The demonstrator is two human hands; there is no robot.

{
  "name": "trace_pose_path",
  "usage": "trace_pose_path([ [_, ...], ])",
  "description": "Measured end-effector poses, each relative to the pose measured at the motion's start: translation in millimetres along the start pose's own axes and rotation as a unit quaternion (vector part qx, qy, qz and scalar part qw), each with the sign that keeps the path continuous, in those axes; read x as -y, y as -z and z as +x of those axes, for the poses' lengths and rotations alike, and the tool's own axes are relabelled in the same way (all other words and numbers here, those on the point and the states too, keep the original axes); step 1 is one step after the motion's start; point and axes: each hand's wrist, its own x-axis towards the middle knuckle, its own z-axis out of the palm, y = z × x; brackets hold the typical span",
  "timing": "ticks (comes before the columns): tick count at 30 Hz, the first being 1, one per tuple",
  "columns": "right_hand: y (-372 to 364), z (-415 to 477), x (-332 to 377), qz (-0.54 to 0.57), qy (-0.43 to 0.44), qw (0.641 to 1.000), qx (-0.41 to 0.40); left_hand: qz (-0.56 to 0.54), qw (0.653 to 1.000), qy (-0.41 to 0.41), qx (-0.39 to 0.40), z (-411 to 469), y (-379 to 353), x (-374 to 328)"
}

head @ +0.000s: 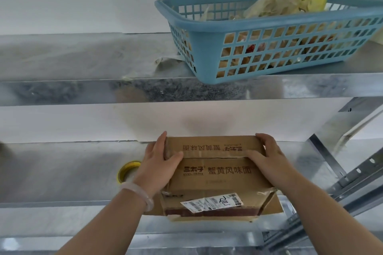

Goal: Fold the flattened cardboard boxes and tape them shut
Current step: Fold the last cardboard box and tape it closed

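A brown cardboard box [215, 174] with printed Chinese characters and a white shipping label sits on a metal shelf [62, 176], its top flaps folded down and meeting along a middle seam. My left hand [160, 160] grips the box's left side, thumb laid across the top near the seam. My right hand [267, 155] grips the right side the same way, fingers over the far corner. A roll of yellow tape [126, 171] lies on the shelf just left of my left hand, partly hidden by it.
A blue plastic basket [275, 47] holding bags stands on the upper metal shelf [83, 80], overhanging its front edge. Slotted shelf uprights [352, 172] run down the right side. A white wall is behind.
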Motion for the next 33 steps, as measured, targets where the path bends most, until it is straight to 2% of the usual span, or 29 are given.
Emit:
trace_pose_path([
  [3, 1.0, 4.7, -1.8, -0.039, 0.019, 0.999, 0.002, 0.021, 1.0, 0.008, 0.021, 9.6, 3.0, 1.3],
  [9, 1.5, 0.7, 2.8, -0.189, 0.065, 0.979, 0.033, 0.128, 0.989, -0.068, -0.012, 3.9, 2.8, -0.9],
  [13, -8.8, -5.3, 18.8, -0.302, 0.056, 0.952, -0.002, 0.333, 0.93, -0.138, -0.076, -3.0, -7.9, -15.1],
  [17, -29.3, -13.9, 31.6, -0.312, 0.026, 0.949, -0.038, 0.353, 0.931, -0.088, -0.036, -8.8, -27.3, -25.5],
  [20, -26.3, -14.6, 28.9, -0.264, 0.034, 0.962, -0.059, 0.376, 0.921, -0.099, -0.035, -10.7, -27.3, -24.1],
  [25, -15.2, -11.1, 20.0, -0.207, 0.048, 0.976, -0.055, 0.322, 0.938, -0.127, -0.021, -10.5, -24.0, -21.5],
  [29, -4.2, -5.2, 10.3, -0.179, 0.06, 0.982, 0.02, 0.148, 0.98, -0.135, 0.005, -9.1, -6.7, -10.9],
  [33, -2.5, -8.8, -5.9, -0.032, 0.026, 0.998, 0.04, 0.008, 0.995, -0.104, 0.008, -16.1, -10.9, 0.3],
])
